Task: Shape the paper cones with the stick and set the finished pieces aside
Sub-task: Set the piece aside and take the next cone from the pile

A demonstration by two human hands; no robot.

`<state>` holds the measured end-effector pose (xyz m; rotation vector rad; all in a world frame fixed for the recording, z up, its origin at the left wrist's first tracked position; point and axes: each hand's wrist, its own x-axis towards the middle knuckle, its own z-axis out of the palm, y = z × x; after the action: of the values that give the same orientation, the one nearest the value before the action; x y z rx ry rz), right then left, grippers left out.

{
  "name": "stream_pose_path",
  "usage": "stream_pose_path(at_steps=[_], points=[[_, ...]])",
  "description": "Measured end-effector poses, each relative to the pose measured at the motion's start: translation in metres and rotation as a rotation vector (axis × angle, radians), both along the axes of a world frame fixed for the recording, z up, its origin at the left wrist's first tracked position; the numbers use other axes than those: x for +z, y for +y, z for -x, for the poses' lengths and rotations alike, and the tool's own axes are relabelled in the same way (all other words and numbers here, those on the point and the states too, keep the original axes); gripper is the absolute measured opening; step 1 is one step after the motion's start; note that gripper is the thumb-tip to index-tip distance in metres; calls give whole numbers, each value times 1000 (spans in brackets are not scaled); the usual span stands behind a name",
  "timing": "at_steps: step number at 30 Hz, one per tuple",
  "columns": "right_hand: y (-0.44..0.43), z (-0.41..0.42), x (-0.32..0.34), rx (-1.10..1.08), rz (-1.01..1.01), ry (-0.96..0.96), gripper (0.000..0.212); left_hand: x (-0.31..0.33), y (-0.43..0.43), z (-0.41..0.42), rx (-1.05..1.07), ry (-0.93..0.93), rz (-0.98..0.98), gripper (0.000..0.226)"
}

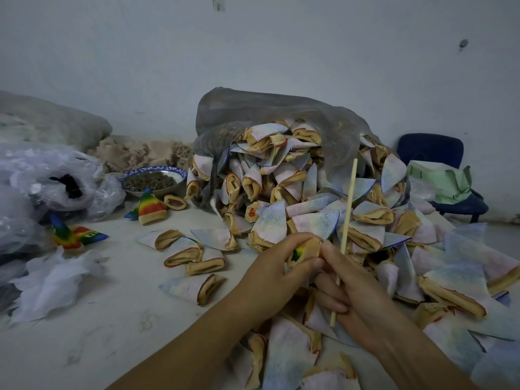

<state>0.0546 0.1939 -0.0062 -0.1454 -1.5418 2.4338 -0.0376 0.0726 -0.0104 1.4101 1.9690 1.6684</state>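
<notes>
My left hand (pixel 277 260) is curled around a small cone (pixel 305 250) with a tan rim and a rainbow-coloured inside. My right hand (pixel 351 282) pinches that cone's rim with thumb and forefinger while its other fingers hold a thin wooden stick (pixel 348 209), which stands nearly upright. A large pile of pale cones with tan cuffs (pixel 295 187) spills from a grey plastic bag (pixel 270 114) just beyond my hands. A rainbow cone (pixel 149 206) stands upright at the left, and two more rainbow pieces (pixel 76 235) lie flat farther left.
Several flat pale cones (pixel 191 251) lie on the white table (pixel 112 319) left of my hands. A blue-rimmed bowl of dark bits (pixel 153 180) sits behind them. Clear plastic bags (pixel 42 178) and white scraps (pixel 53 280) crowd the left. A blue chair (pixel 439 153) stands at the right.
</notes>
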Motion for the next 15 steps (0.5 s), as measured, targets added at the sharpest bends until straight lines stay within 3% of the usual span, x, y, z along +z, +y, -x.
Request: stream_pose_path(at_steps=[3, 8, 11, 13, 15], points=[[-1, 0, 1, -41, -48, -41, 18, 0, 1, -3, 35, 76, 10, 24], [-1, 0, 0, -28, -33, -17, 25, -3, -2, 2, 30, 66, -43, 50], [1, 0, -2, -20, -33, -23, 26, -5, -1, 5, 29, 125, -73, 36], [2, 0, -3, -56, -118, -22, 31, -5, 0, 8, 62, 45, -107, 25], [1, 1, -5, -149, -273, -38, 43, -1, -1, 14, 76, -265, -230, 23]])
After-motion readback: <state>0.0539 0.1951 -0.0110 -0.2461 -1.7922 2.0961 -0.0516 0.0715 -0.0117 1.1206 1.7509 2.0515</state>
